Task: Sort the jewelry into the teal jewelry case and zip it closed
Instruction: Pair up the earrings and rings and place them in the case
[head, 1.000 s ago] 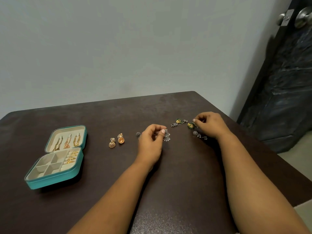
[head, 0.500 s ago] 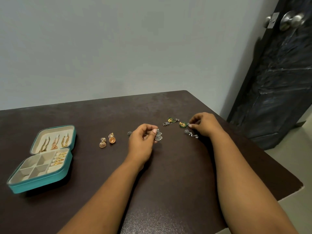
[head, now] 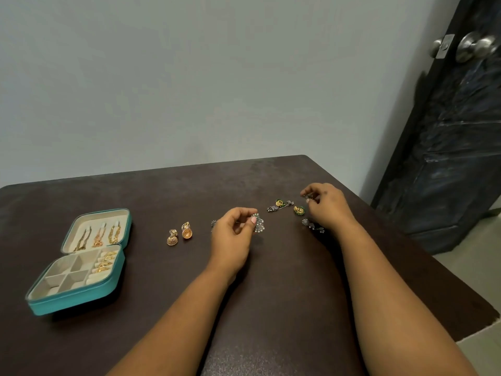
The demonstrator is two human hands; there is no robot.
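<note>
From the head camera, my right hand (head: pixel 326 206) has lifted off the green-and-gold earring (head: pixel 299 210) it was touching a moment ago and now pinches a small silver piece (head: pixel 308 197) at its fingertips, too small for me to identify. My left hand (head: pixel 233 232) still pinches the silver fan-shaped earring (head: pixel 259 223) just above the table (head: pixel 271 294). I judge both hands are loaded and ready to carry. The teal jewelry case (head: pixel 81 290) lies open, well apart to the left, with gold pieces already in the lid and one side. The gold jhumka pair (head: pixel 179 234) and another green-and-gold earring (head: pixel 279 205) wait unsorted.
</note>
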